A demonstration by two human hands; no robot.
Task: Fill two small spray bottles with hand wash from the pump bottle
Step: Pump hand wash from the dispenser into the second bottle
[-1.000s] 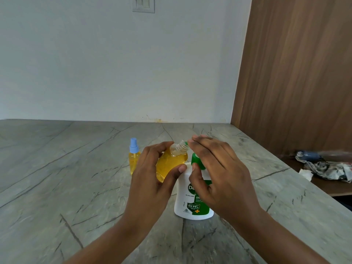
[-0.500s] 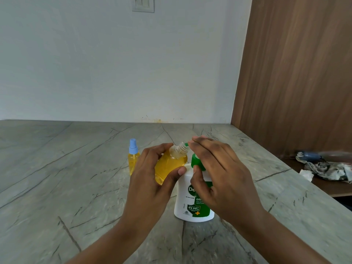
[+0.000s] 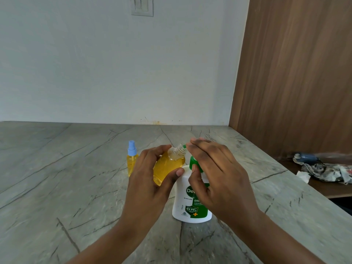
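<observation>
The open spray bottle (image 3: 168, 168), almost full of yellow hand wash, leans in my left hand (image 3: 148, 185), fingers curled round it, its neck at the green nozzle (image 3: 184, 147) of the pump bottle (image 3: 187, 204) on the desk (image 3: 57, 178). My right hand (image 3: 219, 178) lies with straight fingers on the pump head (image 3: 194, 161). Small slow presses seem best, so nothing overflows.

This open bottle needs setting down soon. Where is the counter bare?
Bare counter runs wide left of the capped spray bottle, back to the wall. Another free strip lies right of the pump bottle, up to the counter's edge. Crowded: the middle, where the left hand holds the open bottle beside the right hand on the pump.
</observation>
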